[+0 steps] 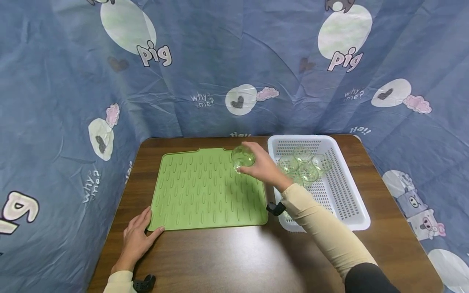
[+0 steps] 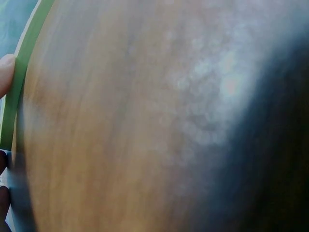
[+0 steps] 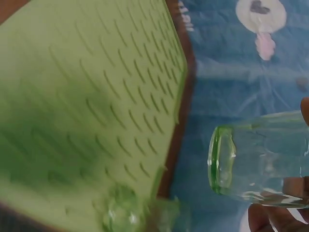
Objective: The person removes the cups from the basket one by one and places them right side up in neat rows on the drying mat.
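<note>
A clear green-tinted drinking glass (image 3: 260, 159) is in the grip of my right hand (image 1: 261, 165), above the far right part of a green ridged mat (image 1: 209, 191). Thumb and fingers lie around opposite sides of the glass, whose thick base shows in the right wrist view. Another green glass (image 3: 123, 208), blurred, overlaps the mat's edge lower in that view. My left hand (image 1: 137, 236) rests with spread fingers at the mat's near left corner, thumb at the front edge and fingers along the left side.
A white perforated plastic basket (image 1: 348, 187) stands right of the mat, with several green-tinted glasses (image 1: 307, 173) grouped in its far left part. The brown wooden table (image 1: 227, 260) backs onto a blue printed cloth (image 1: 209, 61).
</note>
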The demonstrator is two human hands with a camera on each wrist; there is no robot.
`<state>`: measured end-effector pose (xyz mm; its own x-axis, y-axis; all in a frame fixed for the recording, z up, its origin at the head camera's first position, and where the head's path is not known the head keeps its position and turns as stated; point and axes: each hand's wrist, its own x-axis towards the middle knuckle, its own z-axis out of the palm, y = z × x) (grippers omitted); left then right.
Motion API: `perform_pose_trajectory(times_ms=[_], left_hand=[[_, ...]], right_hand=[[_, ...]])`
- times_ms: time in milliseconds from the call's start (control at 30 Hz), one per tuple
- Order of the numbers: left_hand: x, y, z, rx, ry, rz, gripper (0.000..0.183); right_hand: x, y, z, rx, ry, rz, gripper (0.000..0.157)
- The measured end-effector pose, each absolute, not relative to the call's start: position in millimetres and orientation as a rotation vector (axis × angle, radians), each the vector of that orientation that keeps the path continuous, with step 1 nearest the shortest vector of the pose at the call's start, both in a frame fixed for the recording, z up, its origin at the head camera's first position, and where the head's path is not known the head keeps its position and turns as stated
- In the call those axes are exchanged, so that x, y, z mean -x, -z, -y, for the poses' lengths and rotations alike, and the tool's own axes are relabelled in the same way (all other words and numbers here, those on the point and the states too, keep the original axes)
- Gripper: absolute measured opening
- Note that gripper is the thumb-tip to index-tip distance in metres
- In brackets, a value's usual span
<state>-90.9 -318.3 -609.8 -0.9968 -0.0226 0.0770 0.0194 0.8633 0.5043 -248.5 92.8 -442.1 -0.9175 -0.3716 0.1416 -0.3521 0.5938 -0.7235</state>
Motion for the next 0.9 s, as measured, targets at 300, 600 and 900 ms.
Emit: perform_pose_trajectory(times_ms=[300, 600, 900], left_hand=[[92.0, 607.6, 315.3, 0.007, 0.796, 2.959, 0.084], [88.6, 605.5, 317.5, -0.023, 0.8, 2.98, 0.083], [87.1, 603.6, 316.3, -0.028, 0.829, 2.959, 0.083]], right_hand=[[275.7, 482.0, -41.0, 0.551, 1.267, -2.739, 0.088], [286.4, 514.2, -4.2, 0.413, 1.313, -2.686, 0.086], [293.1, 528.8, 7.2, 0.327, 1.33, -2.706, 0.086]])
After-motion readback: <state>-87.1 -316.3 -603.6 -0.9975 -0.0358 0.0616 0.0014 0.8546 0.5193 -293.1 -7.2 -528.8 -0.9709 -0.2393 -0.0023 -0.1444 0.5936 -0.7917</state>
